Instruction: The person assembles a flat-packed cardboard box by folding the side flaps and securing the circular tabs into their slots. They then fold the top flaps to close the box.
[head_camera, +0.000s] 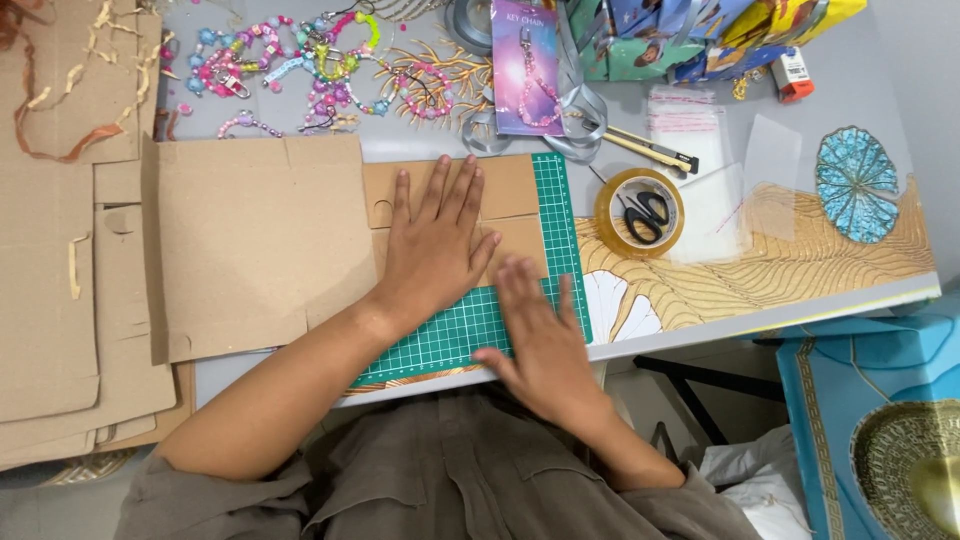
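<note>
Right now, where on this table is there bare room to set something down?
Best patch: the table right of the tape roll, below the blue disc. A smaller one sits at the front edge, right of the green mat. The back edge is crowded with beads and packets. Cardboard fills the left; both hands press the middle.

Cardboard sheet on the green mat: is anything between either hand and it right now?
Nothing visible. The left hand lies flat, palm down, directly on the cardboard sheet. The right hand rests on the green cutting mat at the sheet's near edge, blurred, so contact with the cardboard cannot be told. The tape roll sits clear to the right.
</note>
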